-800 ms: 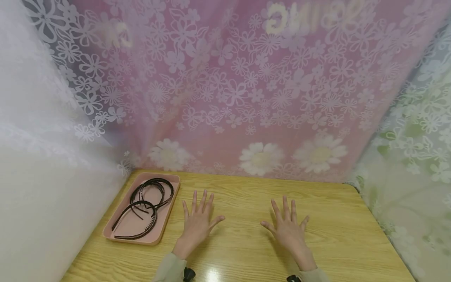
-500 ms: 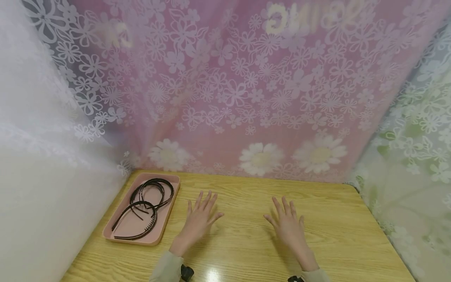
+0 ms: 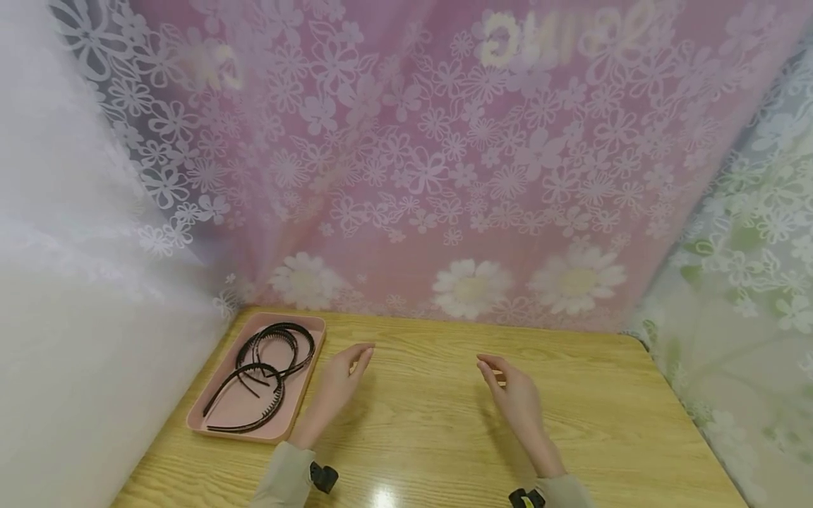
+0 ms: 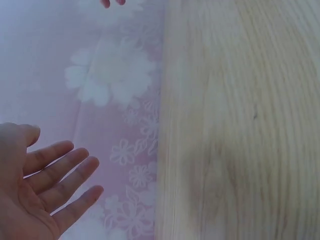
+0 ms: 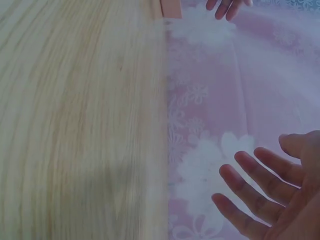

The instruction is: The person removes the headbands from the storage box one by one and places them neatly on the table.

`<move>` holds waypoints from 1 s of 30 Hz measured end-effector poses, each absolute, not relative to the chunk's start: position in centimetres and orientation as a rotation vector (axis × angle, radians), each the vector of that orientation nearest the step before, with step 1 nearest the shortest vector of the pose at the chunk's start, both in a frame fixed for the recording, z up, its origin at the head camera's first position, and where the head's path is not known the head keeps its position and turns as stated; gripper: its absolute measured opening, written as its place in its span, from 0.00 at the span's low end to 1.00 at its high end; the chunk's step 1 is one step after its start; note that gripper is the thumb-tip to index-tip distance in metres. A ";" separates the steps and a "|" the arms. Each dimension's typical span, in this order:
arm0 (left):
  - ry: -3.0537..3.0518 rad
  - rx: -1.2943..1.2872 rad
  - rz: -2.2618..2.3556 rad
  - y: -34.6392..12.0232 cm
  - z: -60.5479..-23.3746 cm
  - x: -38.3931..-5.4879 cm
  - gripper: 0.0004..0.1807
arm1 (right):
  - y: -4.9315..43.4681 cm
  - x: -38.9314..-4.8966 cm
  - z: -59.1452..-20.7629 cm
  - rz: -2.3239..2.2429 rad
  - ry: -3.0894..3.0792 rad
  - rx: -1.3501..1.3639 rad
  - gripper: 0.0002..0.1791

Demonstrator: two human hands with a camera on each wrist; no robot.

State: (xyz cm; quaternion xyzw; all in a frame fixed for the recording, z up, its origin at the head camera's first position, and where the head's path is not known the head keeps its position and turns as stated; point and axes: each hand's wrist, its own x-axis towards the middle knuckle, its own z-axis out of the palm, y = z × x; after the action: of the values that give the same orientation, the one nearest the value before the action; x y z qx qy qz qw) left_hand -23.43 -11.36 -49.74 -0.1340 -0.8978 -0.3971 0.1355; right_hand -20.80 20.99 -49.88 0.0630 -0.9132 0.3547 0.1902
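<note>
My left hand (image 3: 339, 381) hovers above the table just right of a pink tray (image 3: 295, 409). Its palm faces inward, and in the left wrist view its fingers (image 4: 65, 180) are extended and apart, holding nothing. Across from it, over the right half of the table, my right hand (image 3: 517, 395) also faces inward. The right wrist view shows its fingers (image 5: 255, 185) loosely extended with nothing in them. Several black headbands (image 3: 279, 402) lie overlapping in the tray, some with comb teeth along the inner side.
A wooden table (image 3: 419, 437) carries the tray at its left back. Behind it hangs a pink flowered curtain (image 3: 406, 169). A white sheet (image 3: 95, 282) closes the left side, and a green-and-white flowered one (image 3: 756, 282) the right.
Both hands have turned from palms down with spread fingers to palms facing each other. The left hand has shifted slightly left. Tray and headbands have stayed in place.
</note>
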 end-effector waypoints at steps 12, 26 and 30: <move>-2.475 -0.293 -1.042 -17.2 -48.0 -24.0 0.12 | 17.5 -22.3 -49.3 1.455 -2.474 0.257 0.14; -2.490 -0.126 -0.831 -25.7 -47.4 -24.3 0.12 | 12.0 -23.2 -49.7 1.871 -2.425 0.347 0.14; -2.517 -0.101 -0.806 -28.2 -47.5 -24.2 0.14 | 10.8 -23.2 -49.8 1.916 -2.422 0.373 0.15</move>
State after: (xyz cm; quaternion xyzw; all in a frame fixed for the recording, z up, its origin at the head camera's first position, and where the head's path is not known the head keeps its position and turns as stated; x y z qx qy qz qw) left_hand -24.24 -28.18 -47.54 -0.0369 -0.9225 -0.2953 0.2459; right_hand -23.24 10.81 -49.84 0.1198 -0.7784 0.6160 0.0155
